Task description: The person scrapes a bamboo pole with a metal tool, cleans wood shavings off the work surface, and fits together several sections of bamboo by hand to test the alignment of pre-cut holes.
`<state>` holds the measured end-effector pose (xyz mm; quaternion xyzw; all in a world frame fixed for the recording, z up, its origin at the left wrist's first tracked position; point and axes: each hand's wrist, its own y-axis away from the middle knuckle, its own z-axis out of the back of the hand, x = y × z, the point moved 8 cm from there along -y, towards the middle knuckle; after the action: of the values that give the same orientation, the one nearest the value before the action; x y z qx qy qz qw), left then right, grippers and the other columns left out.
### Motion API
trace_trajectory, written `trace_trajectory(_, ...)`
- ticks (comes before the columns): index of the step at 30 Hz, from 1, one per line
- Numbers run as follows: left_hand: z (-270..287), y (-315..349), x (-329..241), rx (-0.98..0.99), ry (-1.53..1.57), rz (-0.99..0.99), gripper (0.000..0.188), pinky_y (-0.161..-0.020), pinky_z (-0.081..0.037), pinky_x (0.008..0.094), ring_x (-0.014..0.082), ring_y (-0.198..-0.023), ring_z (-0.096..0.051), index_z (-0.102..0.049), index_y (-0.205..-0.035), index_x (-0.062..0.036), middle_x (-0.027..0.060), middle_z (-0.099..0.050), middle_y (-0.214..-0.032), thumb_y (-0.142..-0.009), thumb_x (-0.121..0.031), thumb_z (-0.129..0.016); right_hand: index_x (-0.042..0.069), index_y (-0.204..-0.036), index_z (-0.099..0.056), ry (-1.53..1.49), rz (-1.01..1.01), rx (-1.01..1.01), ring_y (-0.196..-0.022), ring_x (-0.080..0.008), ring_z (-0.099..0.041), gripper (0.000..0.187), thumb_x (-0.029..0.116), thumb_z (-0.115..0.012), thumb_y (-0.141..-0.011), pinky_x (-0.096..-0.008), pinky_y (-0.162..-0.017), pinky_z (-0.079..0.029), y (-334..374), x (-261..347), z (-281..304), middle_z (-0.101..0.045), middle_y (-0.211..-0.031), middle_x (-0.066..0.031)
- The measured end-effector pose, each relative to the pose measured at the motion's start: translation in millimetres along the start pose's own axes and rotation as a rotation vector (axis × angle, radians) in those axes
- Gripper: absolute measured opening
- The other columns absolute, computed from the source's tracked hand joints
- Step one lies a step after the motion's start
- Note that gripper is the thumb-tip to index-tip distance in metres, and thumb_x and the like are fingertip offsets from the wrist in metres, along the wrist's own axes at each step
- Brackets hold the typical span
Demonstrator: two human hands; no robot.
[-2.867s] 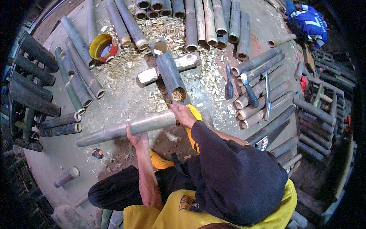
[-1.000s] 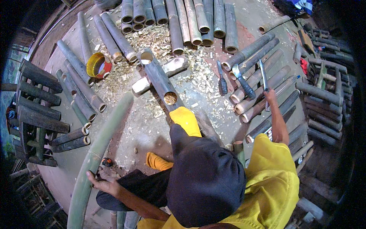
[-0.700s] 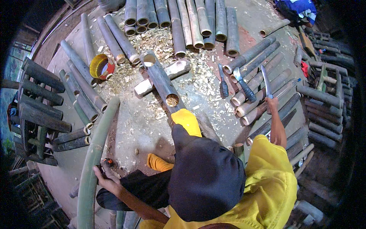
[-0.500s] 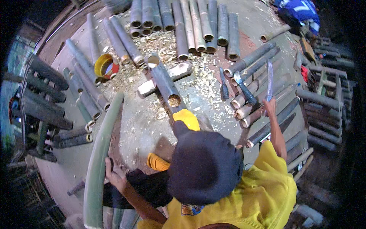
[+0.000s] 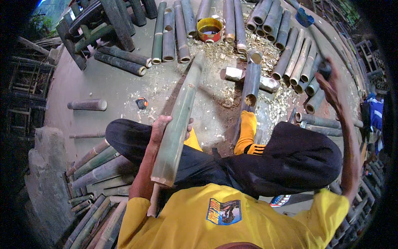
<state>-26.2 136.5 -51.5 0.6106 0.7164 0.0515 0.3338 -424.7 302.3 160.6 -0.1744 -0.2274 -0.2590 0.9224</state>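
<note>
My left hand (image 5: 159, 128) is wrapped round a greenish bamboo tube (image 5: 182, 112), which slants away from my lap toward the far middle. My right hand (image 5: 329, 85) is raised at the far right and smeared by motion. It grips the dark handle of a long knife (image 5: 318, 43), whose blurred blade points up and away. Between my feet and the shavings, a dark bamboo tube (image 5: 251, 81) with openings in its upper side rests across a pale block (image 5: 268, 84). My right foot in a yellow sock (image 5: 247, 128) is against its near end.
A yellow and red tin (image 5: 209, 31) with dark liquid stands at the far middle. Bamboo tubes (image 5: 286, 62) lie in rows beyond the wood chips (image 5: 226, 49). A small orange and black object (image 5: 141, 103) lies left of my bamboo. More bamboo (image 5: 99, 170) is piled at the near left.
The whole view has swung, so the floor things appear shifted right. The bamboo in my left hand now slants over my lap. My right hand, still with the knife, appears higher and farther out.
</note>
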Motion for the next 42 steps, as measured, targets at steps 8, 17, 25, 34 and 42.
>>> trace_trajectory(8,20,-6,28,-0.12,0.189,0.029,0.062,-0.063,-0.052,0.0338,0.0221,-0.075,-0.055,-0.039,-0.124,0.0007,0.0176,-0.052,-0.1,-0.085,-0.046,-0.051,0.005,-0.102,-0.037,0.015,0.284,0.713,-0.08,-0.0426,-0.059,0.046,0.022,-0.069,-0.074,-0.0484,-0.069,-0.048,27,94,-274,-0.06,-0.082,-0.0231)
trace_trajectory(17,44,11,30,-0.183,0.155,0.077,0.065,-0.058,-0.053,0.0362,0.0243,-0.068,-0.058,-0.041,-0.125,-0.0011,0.0164,-0.055,-0.093,-0.079,-0.046,-0.054,0.006,-0.092,-0.043,-0.219,0.26,0.62,-0.066,-0.0397,-0.059,0.03,0.01,-0.063,-0.07,-0.0454,-0.058,-0.048,32,123,-370,-0.057,-0.063,-0.0181)
trace_trajectory(25,42,0,34,-0.165,0.2,0.122,0.07,-0.055,-0.053,0.0356,0.0245,-0.063,-0.06,-0.041,-0.123,-0.0006,0.0163,-0.057,-0.087,-0.074,-0.046,-0.058,0.007,-0.094,-0.043,-0.082,0.223,0.537,-0.06,-0.0393,-0.059,0.031,0.014,-0.063,-0.072,-0.045,-0.055,-0.05,20,93,-392,-0.058,-0.065,-0.0172)
trace_trajectory(34,38,0,33,-0.133,0.187,0.122,0.08,-0.054,-0.052,0.0314,0.0204,-0.063,-0.056,-0.033,-0.132,-0.0017,0.0146,-0.052,-0.087,-0.073,-0.051,-0.057,0.006,-0.09,-0.044,-0.224,0.255,0.567,-0.065,-0.0376,-0.062,0.028,0.008,-0.061,-0.069,-0.0445,-0.059,-0.05,25,108,-389,-0.059,-0.066,-0.0192)
trace_trajectory(42,53,5,31,-0.215,0.166,0.047,0.067,-0.058,-0.053,0.0362,0.0251,-0.066,-0.059,-0.045,-0.118,-0.0009,0.0175,-0.057,-0.086,-0.077,-0.053,-0.053,0.005,-0.092,-0.047,-0.144,0.186,0.45,-0.061,-0.0375,-0.061,0.028,0.012,-0.061,-0.07,-0.0458,-0.056,-0.049,19,95,-400,-0.058,-0.064,-0.0206)
